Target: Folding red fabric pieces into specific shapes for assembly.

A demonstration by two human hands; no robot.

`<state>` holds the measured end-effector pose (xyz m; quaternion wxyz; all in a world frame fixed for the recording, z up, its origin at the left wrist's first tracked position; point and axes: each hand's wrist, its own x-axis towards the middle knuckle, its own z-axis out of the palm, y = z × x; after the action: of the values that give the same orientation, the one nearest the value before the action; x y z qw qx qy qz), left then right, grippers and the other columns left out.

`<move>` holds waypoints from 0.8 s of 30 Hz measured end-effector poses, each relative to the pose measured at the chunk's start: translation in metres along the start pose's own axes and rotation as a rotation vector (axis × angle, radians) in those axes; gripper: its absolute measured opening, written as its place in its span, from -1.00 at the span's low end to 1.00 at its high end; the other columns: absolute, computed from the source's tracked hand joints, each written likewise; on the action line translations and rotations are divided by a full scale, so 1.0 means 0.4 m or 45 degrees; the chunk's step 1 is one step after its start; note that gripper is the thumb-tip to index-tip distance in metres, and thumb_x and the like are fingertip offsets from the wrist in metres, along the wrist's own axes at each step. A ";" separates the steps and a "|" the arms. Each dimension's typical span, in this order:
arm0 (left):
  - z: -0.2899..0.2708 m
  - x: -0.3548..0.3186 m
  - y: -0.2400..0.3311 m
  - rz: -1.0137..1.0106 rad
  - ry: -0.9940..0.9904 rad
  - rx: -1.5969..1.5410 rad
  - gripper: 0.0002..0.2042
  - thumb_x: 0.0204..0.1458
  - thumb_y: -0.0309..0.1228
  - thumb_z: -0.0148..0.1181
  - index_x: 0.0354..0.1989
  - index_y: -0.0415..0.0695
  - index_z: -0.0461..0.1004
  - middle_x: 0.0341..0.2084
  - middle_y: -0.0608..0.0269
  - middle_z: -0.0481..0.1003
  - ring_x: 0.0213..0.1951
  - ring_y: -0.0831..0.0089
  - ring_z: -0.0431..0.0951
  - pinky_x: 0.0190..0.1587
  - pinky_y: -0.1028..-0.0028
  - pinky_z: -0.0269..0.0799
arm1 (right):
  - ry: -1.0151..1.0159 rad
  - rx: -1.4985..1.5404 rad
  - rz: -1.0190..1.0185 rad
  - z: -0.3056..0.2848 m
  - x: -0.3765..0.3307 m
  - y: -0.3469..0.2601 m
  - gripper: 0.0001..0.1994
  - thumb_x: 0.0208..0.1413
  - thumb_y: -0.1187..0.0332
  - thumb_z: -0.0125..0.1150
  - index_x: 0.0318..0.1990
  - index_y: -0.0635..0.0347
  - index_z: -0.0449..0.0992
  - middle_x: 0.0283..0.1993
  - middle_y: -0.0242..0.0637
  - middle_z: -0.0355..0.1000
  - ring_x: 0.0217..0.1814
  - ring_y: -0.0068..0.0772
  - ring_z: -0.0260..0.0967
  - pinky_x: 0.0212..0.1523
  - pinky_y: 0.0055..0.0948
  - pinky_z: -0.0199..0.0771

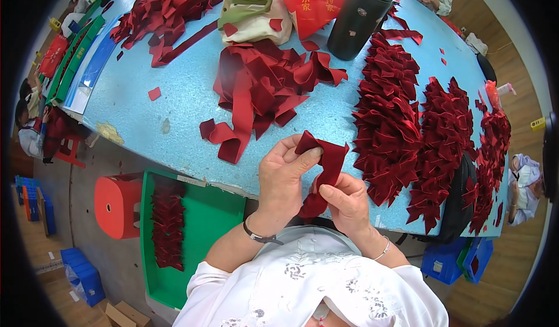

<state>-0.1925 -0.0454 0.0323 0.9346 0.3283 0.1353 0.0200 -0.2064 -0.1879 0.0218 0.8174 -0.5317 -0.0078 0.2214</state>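
Note:
Over the near edge of the blue table, both hands hold one dark red velvet ribbon [333, 163]. My left hand [285, 172] pinches its upper end between thumb and fingers, where the ribbon is folded over. Lower down, my right hand [343, 202] grips the same ribbon, and part of it hangs below between the hands. A loose heap of red ribbon strips [262, 82] lies just beyond my hands. To the right, folded red ribbon pieces [384, 123] are laid out in long, dense rows, with another row [439, 146] beside them.
A black bottle [360, 18], a cream cloth bag [256, 12] and another ribbon heap [169, 12] stand farther back on the blue table [140, 111]. Below left are a green tray [212, 210] holding a ribbon row and a red stool [119, 204]. Blue crates [443, 264] sit under the right side.

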 end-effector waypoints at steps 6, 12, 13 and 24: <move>0.000 -0.002 0.001 0.051 0.006 0.044 -0.70 -0.01 -0.63 0.24 -0.09 -0.32 0.34 -0.22 0.11 0.55 -0.19 0.48 0.54 -0.08 0.53 0.42 | -0.043 0.126 -0.024 0.016 0.003 -0.009 -0.81 0.04 0.44 0.22 -0.21 0.34 0.45 -0.32 -0.20 0.47 -0.23 -0.37 0.42 -0.06 -0.30 0.40; -0.004 0.000 -0.005 0.087 0.012 0.043 -0.70 -0.01 -0.63 0.23 -0.09 -0.33 0.33 -0.23 0.10 0.55 -0.21 0.49 0.54 -0.10 0.54 0.43 | -0.055 0.114 0.011 0.019 0.003 -0.009 -0.80 0.02 0.43 0.23 -0.21 0.32 0.46 -0.33 -0.20 0.47 -0.23 -0.38 0.40 -0.06 -0.33 0.37; -0.005 0.000 -0.005 0.091 0.011 0.044 -0.70 -0.01 -0.63 0.23 -0.09 -0.33 0.33 -0.24 0.10 0.55 -0.22 0.49 0.54 -0.11 0.55 0.43 | -0.056 0.115 0.011 0.019 0.003 -0.009 -0.80 0.02 0.43 0.23 -0.21 0.32 0.46 -0.33 -0.20 0.47 -0.23 -0.38 0.40 -0.06 -0.33 0.37; -0.004 -0.009 0.003 0.099 0.042 0.065 -0.67 -0.02 -0.62 0.25 -0.08 -0.35 0.32 -0.24 0.09 0.56 -0.22 0.51 0.55 -0.12 0.56 0.44 | 0.002 0.079 0.089 0.012 0.009 0.016 -0.85 0.02 0.47 0.25 -0.25 0.30 0.48 -0.34 -0.26 0.47 -0.27 -0.43 0.39 -0.18 -0.41 0.39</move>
<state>-0.1962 -0.0440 0.0327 0.9222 0.3565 0.1382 0.0584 -0.2068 -0.1802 0.0176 0.8253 -0.5061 0.0183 0.2496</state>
